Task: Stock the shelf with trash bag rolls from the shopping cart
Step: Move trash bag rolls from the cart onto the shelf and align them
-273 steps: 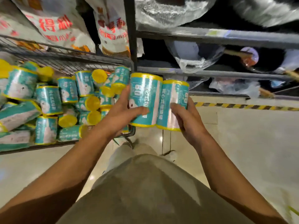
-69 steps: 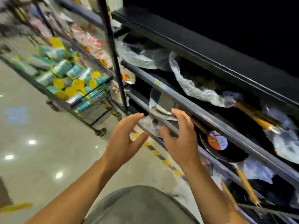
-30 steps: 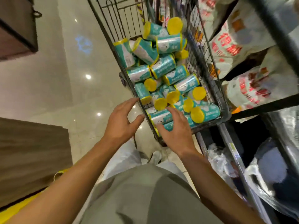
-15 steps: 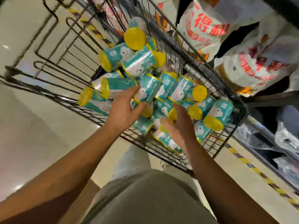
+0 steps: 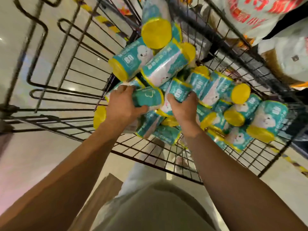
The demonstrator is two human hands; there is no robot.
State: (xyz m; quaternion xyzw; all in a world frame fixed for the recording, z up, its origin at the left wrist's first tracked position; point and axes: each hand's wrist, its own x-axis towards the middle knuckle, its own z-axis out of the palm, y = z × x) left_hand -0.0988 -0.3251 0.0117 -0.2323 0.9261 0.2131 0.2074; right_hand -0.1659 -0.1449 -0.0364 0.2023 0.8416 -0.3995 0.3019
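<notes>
Head view: two hands, left hand and right hand, each grip one roll in cart

— Item: trash bag rolls, teal wrappers, yellow end caps, white animal print, "80" marked. Location?
— Heaped every which way in wire shopping cart, against far right corner.
— Held stock?
— One roll gripped sideways, another gripped beside it, both atop heap.

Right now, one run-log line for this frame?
phase: pick from cart | left hand: grips trash bag roll | right hand: grips second roll | both rolls not yet lifted out of the pile
</notes>
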